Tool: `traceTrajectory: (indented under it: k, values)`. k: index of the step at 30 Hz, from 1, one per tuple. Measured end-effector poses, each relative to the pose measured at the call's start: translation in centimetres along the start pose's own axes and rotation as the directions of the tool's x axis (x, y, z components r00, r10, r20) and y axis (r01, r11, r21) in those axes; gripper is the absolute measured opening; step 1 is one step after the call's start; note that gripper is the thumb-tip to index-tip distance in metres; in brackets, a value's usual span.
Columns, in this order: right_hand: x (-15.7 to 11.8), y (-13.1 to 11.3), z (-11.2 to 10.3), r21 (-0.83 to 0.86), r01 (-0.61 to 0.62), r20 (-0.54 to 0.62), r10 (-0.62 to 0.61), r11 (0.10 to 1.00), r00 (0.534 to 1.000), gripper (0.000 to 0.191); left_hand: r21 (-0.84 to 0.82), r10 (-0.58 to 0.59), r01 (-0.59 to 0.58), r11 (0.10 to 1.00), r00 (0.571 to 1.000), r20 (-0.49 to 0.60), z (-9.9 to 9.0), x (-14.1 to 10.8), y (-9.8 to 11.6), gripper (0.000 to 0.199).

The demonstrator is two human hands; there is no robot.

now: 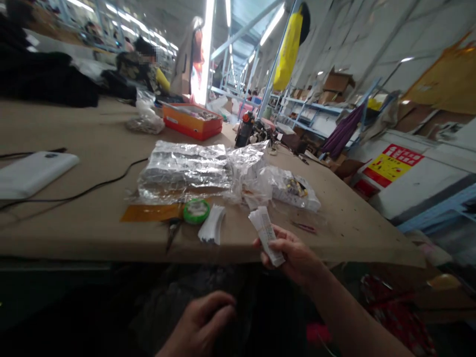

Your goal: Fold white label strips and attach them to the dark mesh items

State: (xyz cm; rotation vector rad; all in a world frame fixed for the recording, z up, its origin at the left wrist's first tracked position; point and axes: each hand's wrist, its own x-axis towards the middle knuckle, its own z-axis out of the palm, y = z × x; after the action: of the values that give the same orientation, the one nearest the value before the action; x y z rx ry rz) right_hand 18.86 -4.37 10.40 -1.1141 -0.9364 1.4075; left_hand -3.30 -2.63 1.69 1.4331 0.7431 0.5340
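My right hand (292, 253) grips a fanned bundle of white printed labels (265, 233) between thumb and fingers, at the front edge of the table. Below that edge, in front of my dark clothing, is my left hand (204, 320). Its fingers are curled in, and whatever they may hold is hidden. Another stack of white strips (212, 225) lies on the table, left of the held labels. Beside it sit a round green container (196, 211) and small dark-handled snips (172, 232). Clear plastic bags (189, 168) lie behind them.
An orange box (192, 122) of small items and a dark bottle (244, 130) stand farther back. At left, a black cable (100, 186) runs near a white device (37, 173). Small reddish tweezers or snips (304, 227) lie at right. A person (137, 72) sits across the table (92, 233).
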Motion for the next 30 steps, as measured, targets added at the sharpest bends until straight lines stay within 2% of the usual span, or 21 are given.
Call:
traceTrajectory:
  k: [1, 4, 6, 8, 12, 16, 24, 30]
  values:
    - [-0.7, 1.3, 1.0, 0.053, -0.016, 0.003, 0.016, 0.998, 1.000, 0.030, -0.115, -0.039, 0.041, 0.993, 0.999, 0.024, 0.5, 0.5, 0.8, 0.028]
    - [-2.1, 4.9, 3.6, 0.166, -0.033, -0.012, 0.036, 0.986, 0.999, 0.041, -0.451, -0.105, 0.069, 0.890, 0.993, -0.055, 2.0, 1.4, 3.0, 0.036]
    - [-2.8, 6.7, 4.7, 0.221, -0.012, -0.048, 0.023, 0.975, 0.999, 0.048, -0.588, -0.154, 0.106, 0.802, 0.988, -0.031, 2.7, 1.4, 3.6, 0.039]
    - [-3.2, 8.0, 5.6, 0.260, 0.010, -0.085, 0.012, 0.966, 0.996, 0.052, -0.651, -0.194, 0.145, 0.745, 0.981, -0.004, 3.2, 1.0, 3.7, 0.038]
    - [-3.6, 9.4, 6.4, 0.299, 0.031, -0.122, 0.006, 0.954, 0.993, 0.052, -0.696, -0.252, 0.159, 0.700, 0.967, -0.032, 3.4, 0.2, 2.9, 0.029]
    - [-3.9, 10.0, 6.6, 0.300, 0.018, -0.108, 0.015, 0.954, 0.994, 0.055, -0.709, -0.264, 0.171, 0.684, 0.964, -0.022, 3.2, 0.3, 2.4, 0.025]
    - [-4.8, 10.2, 6.8, 0.320, -0.003, -0.099, 0.036, 0.947, 0.994, 0.062, -0.733, -0.316, 0.241, 0.636, 0.948, 0.038, 3.3, -0.1, 2.4, 0.021]
    - [-5.4, 10.3, 6.6, 0.326, 0.004, -0.109, 0.033, 0.945, 0.994, 0.063, -0.720, -0.332, 0.272, 0.638, 0.941, 0.062, 3.4, -0.3, 2.2, 0.021]
